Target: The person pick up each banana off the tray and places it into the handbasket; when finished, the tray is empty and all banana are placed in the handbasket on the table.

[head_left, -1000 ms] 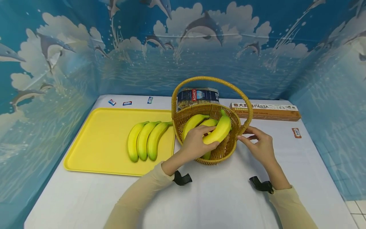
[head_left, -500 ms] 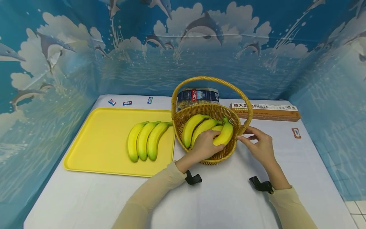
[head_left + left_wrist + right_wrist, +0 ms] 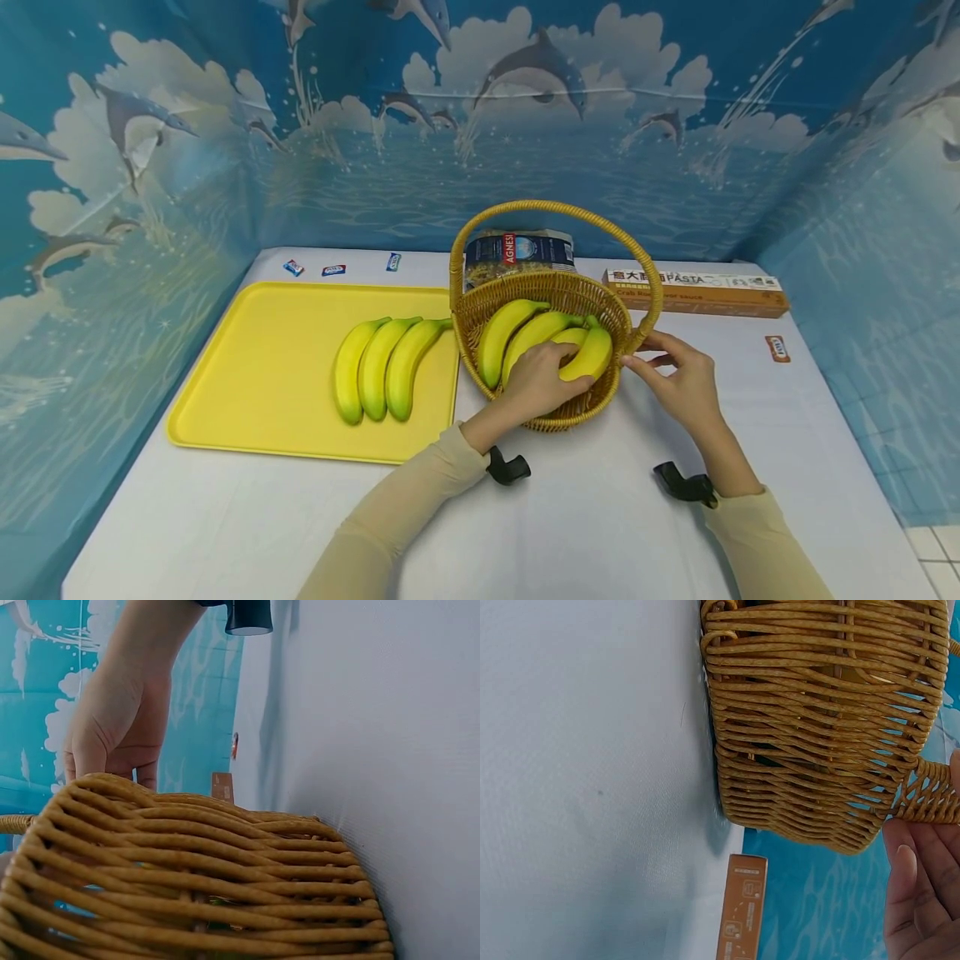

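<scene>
Four bananas (image 3: 512, 332) can be counted inside the basket (image 3: 558, 287), though what lies beneath the left hand (image 3: 536, 379) cannot be told. The rightmost of them, the held banana (image 3: 591, 354), is gripped by that hand between thumb and fingers, inside the basket's right half; it is taken from above, probably because the wall leaves little room for a hold from the side. From the left wrist, that grip is hidden by the basket's weave. The basket's right edge, at the foot of the handle (image 3: 551, 206), is pinched by the right hand (image 3: 678, 379), apparently so that the basket is steadied against any push from within. The two hands are thus apart, with the basket's right wall between them. The handle is left standing upright over the basket, and its front side is free for reaching in. Just to the left of the basket, three loose bananas (image 3: 384, 367) are laid side by side on the yellow tray (image 3: 258, 367), all curved alike, an order that seems meant for easy picking one by one. Behind the basket a pasta bag (image 3: 517, 258) is stood, and behind to its right a long box (image 3: 697, 296) is laid; both appear to be placed there out of the hands' way, as do the small sweets (image 3: 333, 270) to its left rear.
</scene>
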Available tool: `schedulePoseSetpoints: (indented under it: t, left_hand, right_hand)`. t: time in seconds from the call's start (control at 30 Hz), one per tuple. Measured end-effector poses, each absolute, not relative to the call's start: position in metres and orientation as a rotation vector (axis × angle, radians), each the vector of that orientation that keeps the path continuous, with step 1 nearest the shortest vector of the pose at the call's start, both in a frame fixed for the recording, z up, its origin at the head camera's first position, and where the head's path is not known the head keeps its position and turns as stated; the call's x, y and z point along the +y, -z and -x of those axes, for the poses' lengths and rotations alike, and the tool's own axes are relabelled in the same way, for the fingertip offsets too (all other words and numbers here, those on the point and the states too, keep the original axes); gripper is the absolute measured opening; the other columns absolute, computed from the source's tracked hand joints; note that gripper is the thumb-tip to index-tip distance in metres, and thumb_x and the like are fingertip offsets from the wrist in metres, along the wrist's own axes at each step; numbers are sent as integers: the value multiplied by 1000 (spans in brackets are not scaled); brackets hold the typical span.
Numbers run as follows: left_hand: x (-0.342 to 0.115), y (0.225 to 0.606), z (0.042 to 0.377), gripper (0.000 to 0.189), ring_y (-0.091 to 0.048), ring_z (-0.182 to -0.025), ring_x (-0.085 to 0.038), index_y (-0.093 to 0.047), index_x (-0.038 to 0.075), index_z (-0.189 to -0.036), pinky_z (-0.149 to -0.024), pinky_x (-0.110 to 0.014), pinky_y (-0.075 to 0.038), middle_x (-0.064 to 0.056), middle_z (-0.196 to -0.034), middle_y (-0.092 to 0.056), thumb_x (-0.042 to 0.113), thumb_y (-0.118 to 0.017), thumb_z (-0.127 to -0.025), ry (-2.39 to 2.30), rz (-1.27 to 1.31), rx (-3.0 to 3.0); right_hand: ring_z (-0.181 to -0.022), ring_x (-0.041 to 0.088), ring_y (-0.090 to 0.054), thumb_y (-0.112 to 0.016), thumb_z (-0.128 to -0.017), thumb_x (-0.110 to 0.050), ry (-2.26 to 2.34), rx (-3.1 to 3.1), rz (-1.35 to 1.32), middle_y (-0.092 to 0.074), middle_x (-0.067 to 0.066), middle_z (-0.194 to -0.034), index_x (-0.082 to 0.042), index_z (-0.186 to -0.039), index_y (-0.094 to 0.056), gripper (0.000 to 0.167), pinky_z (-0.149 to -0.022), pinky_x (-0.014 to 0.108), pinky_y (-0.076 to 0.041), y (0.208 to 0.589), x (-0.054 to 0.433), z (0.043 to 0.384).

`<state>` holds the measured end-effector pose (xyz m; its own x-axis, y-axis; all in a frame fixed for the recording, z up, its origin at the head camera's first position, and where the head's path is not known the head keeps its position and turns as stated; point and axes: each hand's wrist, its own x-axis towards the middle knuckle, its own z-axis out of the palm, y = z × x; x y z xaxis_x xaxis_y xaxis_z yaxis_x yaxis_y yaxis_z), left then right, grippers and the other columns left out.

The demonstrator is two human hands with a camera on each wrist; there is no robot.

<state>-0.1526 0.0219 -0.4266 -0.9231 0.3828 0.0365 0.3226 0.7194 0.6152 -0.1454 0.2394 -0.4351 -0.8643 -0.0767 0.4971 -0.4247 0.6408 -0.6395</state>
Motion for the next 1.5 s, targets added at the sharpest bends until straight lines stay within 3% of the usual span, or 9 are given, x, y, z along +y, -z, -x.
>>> schedulePoseSetpoints:
  t: [0.6, 0.83, 1.0, 1.2, 1.5]
  left_hand:
    - [3, 414, 142, 52, -59, -121, -22, -60, 13, -135, -97, -37, -50, -5, -134, -62, 38, -67, -90, -1106, -613, 2860]
    - [-69, 373, 117, 47, -62, -100, -23, -62, 10, -131, -77, -36, -54, -9, -126, -65, 26, -71, -89, -1431, -618, 2936]
    - [-139, 366, 111, 48, -61, -106, -27, -61, 5, -131, -83, -46, -54, -15, -126, -63, 18, -73, -87, -1629, -370, 3047]
    - [-213, 386, 116, 53, -55, -114, -33, -55, 5, -137, -90, -51, -49, -18, -133, -56, 15, -72, -88, -1696, 3, 3127]
    - [-263, 423, 126, 61, -47, -124, -37, -44, 8, -147, -98, -52, -42, -21, -143, -45, 15, -68, -91, -1709, 324, 3065]
  right_hand:
    - [-93, -18, -51, -82, -77, -9, -1113, -2428, -400, -73, 19, -101, 0, -117, -69, 42, -72, 1, -43, 436, 240, 145]
    - [-92, -19, -50, -81, -77, -6, -1123, -2414, -405, -72, 20, -101, 0, -119, -68, 44, -73, 1, -43, 434, 239, 144]
    - [-92, -20, -50, -81, -77, -3, -1134, -2408, -408, -73, 20, -101, 0, -119, -68, 45, -73, 1, -43, 432, 238, 143]
    - [-91, -19, -51, -82, -76, -2, -1141, -2403, -403, -73, 19, -101, 0, -119, -69, 45, -73, 1, -43, 432, 238, 142]
    - [-92, -20, -50, -82, -76, -3, -1145, -2407, -395, -72, 20, -101, -1, -119, -68, 45, -73, 1, -43, 434, 238, 144]
